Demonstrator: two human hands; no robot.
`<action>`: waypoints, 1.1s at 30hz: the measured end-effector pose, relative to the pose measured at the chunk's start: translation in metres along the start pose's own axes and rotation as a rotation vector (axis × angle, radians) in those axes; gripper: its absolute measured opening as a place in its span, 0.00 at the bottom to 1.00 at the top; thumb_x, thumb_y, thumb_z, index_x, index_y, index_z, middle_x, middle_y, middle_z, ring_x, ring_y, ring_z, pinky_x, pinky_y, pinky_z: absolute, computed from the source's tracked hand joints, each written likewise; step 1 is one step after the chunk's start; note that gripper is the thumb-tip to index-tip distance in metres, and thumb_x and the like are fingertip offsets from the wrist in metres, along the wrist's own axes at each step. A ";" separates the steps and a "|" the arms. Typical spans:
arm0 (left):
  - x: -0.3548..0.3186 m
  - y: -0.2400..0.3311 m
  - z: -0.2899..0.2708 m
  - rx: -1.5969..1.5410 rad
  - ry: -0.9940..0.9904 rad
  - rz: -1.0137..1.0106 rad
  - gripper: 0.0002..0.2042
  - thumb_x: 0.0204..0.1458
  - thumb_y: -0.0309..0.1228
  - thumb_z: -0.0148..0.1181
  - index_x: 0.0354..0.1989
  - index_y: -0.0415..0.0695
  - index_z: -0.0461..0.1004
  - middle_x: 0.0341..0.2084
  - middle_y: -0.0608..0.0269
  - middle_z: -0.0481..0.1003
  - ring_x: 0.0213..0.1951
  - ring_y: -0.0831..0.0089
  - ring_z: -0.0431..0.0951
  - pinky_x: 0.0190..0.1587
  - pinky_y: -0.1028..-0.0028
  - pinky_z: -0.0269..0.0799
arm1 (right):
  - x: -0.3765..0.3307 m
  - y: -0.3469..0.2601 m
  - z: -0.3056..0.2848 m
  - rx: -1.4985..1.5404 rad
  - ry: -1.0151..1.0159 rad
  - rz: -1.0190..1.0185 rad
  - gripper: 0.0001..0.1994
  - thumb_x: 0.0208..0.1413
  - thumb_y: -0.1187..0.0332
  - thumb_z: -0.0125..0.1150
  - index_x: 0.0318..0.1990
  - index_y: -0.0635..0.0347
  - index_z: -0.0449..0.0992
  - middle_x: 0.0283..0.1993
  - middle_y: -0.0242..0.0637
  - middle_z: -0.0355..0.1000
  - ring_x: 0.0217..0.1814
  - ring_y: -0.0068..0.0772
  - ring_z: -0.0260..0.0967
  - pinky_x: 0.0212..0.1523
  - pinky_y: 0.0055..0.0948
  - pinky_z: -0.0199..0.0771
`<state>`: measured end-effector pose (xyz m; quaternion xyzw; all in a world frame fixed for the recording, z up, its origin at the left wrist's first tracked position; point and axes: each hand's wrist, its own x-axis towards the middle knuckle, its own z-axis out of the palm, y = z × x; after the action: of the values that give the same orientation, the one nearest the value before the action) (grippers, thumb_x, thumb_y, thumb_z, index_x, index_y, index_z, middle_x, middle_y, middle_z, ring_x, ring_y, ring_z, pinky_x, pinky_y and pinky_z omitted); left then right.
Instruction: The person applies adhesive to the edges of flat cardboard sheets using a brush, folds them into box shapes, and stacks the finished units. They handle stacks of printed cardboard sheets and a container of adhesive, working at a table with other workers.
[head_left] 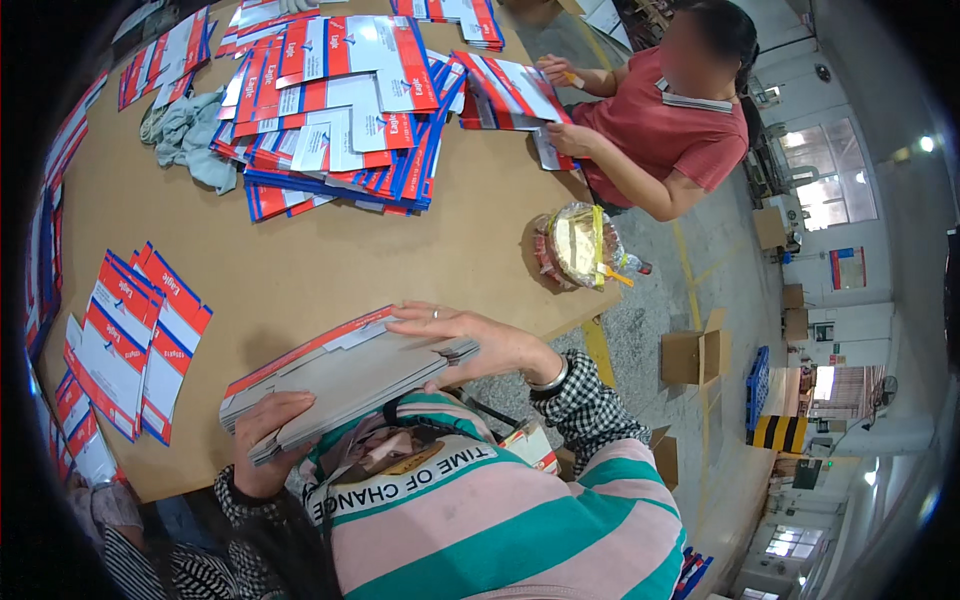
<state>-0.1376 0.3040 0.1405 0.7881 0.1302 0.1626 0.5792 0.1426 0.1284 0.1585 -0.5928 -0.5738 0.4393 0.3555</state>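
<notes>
In the head view, the left hand (268, 432) curls round the near lower corner of a stack of flattened cardboard sleeves (345, 378), fingers wrapped over its edge and thumb beneath, closed firmly on it. The right hand (468, 338) lies flat and spread on top of the stack's far end, fingers extended and a ring on one of them, palm pressing down while the thumb hooks under the edge; a bangle sits at the wrist. Both forearms wear a black-and-white checked sleeve.

The stack is held at the near edge of the brown tabletop (330, 255), against the person's striped shirt. Its long axis runs from lower left up to upper right, grey backs facing up, a red edge showing along the far side.

On the tabletop, a fanned row of red, white and blue sleeves (135, 345) lies to the left, and a big loose heap of the same sleeves (340, 110) lies further off, beside a crumpled grey cloth (190, 135). A clear plastic bag (578, 245) with packaged food inside rests at the tabletop's right edge. Across it, a co-worker in a red shirt (665, 125) holds more sleeves with both hands.
</notes>
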 end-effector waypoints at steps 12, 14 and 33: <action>0.006 0.001 0.002 0.025 -0.010 0.031 0.18 0.35 0.25 0.67 0.39 0.38 0.75 0.37 0.51 0.75 0.40 0.59 0.75 0.43 0.69 0.70 | -0.003 0.003 0.007 0.063 0.048 -0.005 0.31 0.38 0.74 0.69 0.55 0.54 0.69 0.64 0.45 0.57 0.67 0.47 0.51 0.65 0.38 0.53; 0.005 -0.001 0.002 0.016 -0.011 0.032 0.19 0.35 0.25 0.67 0.40 0.38 0.75 0.37 0.51 0.75 0.40 0.59 0.76 0.44 0.69 0.70 | -0.001 0.003 0.006 0.010 0.052 -0.027 0.31 0.38 0.73 0.69 0.55 0.53 0.70 0.64 0.44 0.57 0.67 0.47 0.50 0.65 0.38 0.53; 0.002 -0.001 0.008 -0.003 0.037 0.021 0.18 0.33 0.24 0.67 0.38 0.38 0.76 0.36 0.50 0.76 0.40 0.58 0.76 0.43 0.69 0.71 | -0.006 0.016 0.006 0.072 -0.047 -0.041 0.28 0.41 0.74 0.67 0.55 0.52 0.71 0.64 0.46 0.58 0.68 0.48 0.50 0.65 0.42 0.51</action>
<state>-0.1327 0.2979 0.1371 0.7853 0.1323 0.1833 0.5763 0.1434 0.1207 0.1422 -0.5571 -0.5778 0.4662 0.3721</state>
